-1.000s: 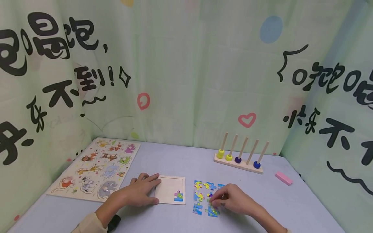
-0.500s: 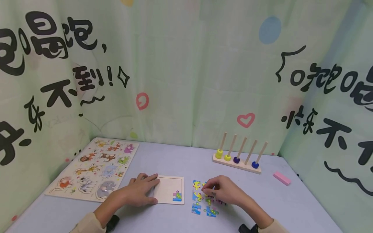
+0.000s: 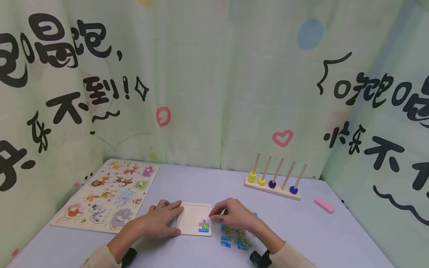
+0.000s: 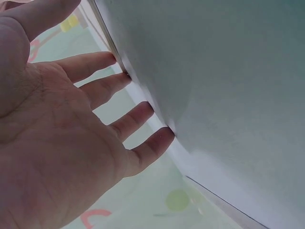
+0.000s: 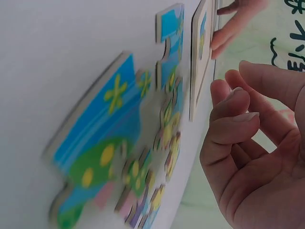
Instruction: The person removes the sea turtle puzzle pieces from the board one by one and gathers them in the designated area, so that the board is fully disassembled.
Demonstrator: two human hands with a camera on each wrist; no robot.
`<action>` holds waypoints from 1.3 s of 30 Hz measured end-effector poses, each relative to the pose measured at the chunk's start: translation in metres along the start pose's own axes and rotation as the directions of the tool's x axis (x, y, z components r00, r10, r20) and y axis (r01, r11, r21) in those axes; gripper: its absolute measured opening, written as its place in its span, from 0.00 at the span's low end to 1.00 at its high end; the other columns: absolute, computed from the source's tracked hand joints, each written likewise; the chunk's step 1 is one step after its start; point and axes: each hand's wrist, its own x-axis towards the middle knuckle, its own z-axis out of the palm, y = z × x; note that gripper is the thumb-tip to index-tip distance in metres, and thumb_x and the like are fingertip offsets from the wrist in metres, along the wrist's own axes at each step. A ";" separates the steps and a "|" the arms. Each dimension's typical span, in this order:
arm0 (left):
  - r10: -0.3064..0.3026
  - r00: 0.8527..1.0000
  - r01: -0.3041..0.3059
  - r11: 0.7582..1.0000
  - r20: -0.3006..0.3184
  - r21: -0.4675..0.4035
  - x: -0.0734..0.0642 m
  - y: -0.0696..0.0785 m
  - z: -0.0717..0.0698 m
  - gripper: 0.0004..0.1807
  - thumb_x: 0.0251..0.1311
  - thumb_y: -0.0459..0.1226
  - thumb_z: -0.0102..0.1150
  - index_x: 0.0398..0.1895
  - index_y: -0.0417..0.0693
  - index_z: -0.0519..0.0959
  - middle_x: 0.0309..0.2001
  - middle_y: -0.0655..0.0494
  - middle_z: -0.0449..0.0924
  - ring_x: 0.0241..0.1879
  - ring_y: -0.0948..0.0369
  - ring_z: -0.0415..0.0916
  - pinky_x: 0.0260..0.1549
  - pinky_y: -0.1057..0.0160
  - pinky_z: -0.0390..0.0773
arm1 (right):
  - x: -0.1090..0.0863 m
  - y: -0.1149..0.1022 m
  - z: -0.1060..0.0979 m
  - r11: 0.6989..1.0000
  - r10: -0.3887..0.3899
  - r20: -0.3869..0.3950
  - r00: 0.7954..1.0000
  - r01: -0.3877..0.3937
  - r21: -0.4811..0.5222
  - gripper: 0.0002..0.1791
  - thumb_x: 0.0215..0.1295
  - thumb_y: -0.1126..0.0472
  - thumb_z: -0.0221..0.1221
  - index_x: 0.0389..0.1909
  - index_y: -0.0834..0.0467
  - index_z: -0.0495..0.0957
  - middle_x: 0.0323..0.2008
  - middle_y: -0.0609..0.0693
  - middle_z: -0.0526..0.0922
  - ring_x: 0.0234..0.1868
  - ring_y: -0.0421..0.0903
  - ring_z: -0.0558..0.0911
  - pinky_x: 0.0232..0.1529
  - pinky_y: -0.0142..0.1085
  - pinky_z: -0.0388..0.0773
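Observation:
My left hand (image 3: pixel 160 220) lies at the left side of a square wooden puzzle board (image 3: pixel 191 217). Its spread fingers rest on the upper left edge and the thumb on the lower left. One puzzle piece (image 3: pixel 203 226) sits in the board's lower right corner. At the right edge of the board is my right hand (image 3: pixel 232 214), thumb and fingertips drawn together in a pinch. The puzzle piece in that pinch is hidden by the fingers. Several loose puzzle pieces (image 5: pixel 102 129) lie flat on the table below and behind this hand, partly covered by it in the head view.
A large animal puzzle board (image 3: pixel 107 193) covers the table's left side. At the back right stands a wooden peg rack (image 3: pixel 273 189) with yellow and dark blue beads. Farther right lies a pink block (image 3: pixel 324 205). A printed curtain (image 3: pixel 194 93) encloses the table (image 3: pixel 201 180).
My right hand has moved left from the loose pieces to the board's right edge, fingertips kept together. The left hand stays at the board. The head view has shifted slightly.

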 end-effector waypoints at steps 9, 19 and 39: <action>0.021 1.000 -0.021 1.000 -0.003 0.003 -0.001 0.000 -0.002 0.42 0.65 0.51 0.72 0.79 0.49 0.69 0.84 0.51 0.59 0.78 0.43 0.57 0.71 0.31 0.58 | 0.014 -0.011 0.012 0.998 -0.022 0.018 1.000 0.023 -0.051 0.06 0.72 0.59 0.67 0.40 0.54 0.92 0.37 0.43 0.90 0.31 0.38 0.75 0.31 0.28 0.70; 0.017 1.000 -0.017 1.000 0.002 -0.001 -0.001 0.001 -0.003 0.42 0.64 0.52 0.71 0.79 0.49 0.69 0.84 0.51 0.59 0.78 0.43 0.56 0.72 0.30 0.58 | 0.023 -0.013 0.019 0.997 -0.037 0.023 0.999 0.038 -0.064 0.07 0.73 0.58 0.67 0.39 0.56 0.92 0.35 0.46 0.91 0.30 0.38 0.75 0.29 0.29 0.69; 0.011 1.000 -0.011 1.000 0.000 0.011 -0.002 0.003 -0.003 0.41 0.65 0.51 0.71 0.78 0.49 0.69 0.84 0.50 0.60 0.79 0.41 0.56 0.73 0.29 0.57 | 0.023 -0.012 0.022 0.997 0.013 0.045 0.999 -0.009 -0.079 0.09 0.73 0.56 0.66 0.34 0.52 0.92 0.30 0.41 0.89 0.31 0.37 0.75 0.31 0.30 0.69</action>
